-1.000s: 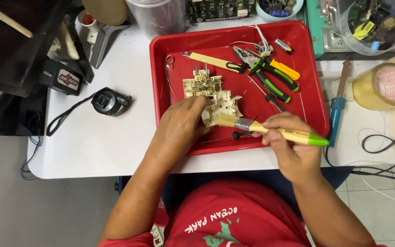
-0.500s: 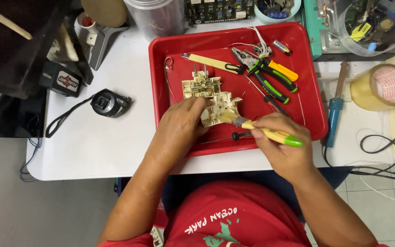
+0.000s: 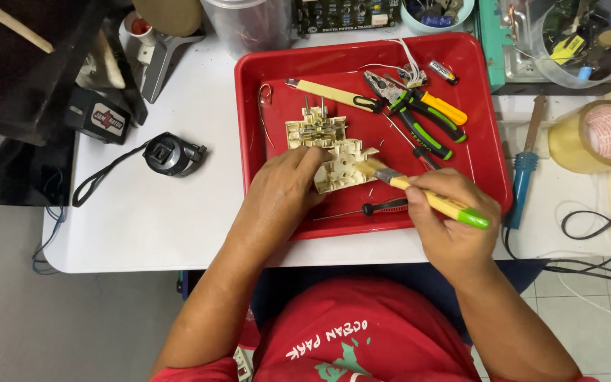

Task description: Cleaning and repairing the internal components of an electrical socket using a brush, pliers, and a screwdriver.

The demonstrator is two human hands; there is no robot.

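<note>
Left hand (image 3: 284, 194) grip clamped on cream plastic part (image 3: 339, 168) inside red tray (image 3: 486, 134); right hand (image 3: 447, 216) grip closed around brush (image 3: 429, 199), bristles touching part. Second cream piece (image 3: 314, 131) just beyond, pliers (image 3: 419, 117) farther right. Brushing seemingly midway, parts apart.

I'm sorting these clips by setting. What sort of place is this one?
Probably a home or small-shop electronics repair bench. A red plastic tray holds green-and-orange-handled pliers and cream plastic electrical parts, a blue-handled soldering iron lies beside it, and a dark circuit board sits at the white table's back edge.
</note>
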